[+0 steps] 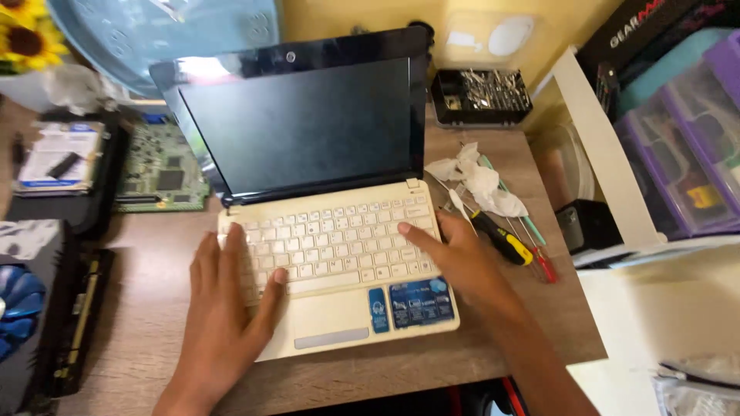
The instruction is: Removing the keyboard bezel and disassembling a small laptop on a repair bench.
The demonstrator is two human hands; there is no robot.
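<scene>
Home repair desk w/ bare circuit board (160,166), screwdrivers (505,240), bit case (479,96).

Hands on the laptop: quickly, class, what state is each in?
Left hand: open, flat on the laptop keyboard, holding nothing.
Right hand: open, fingers on keys, holding nothing.

Left hand (223,308) covers the keyboard's (339,239) left keys and palm rest corner — wrist cut off at bottom edge. Bits in the black tray (481,96) too small to tell; sunflower (27,35) cropped top-left.

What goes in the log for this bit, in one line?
left hand: flat on laptop keys | right hand: finger on keys | screen: dark | screwdrivers: right of laptop
</scene>
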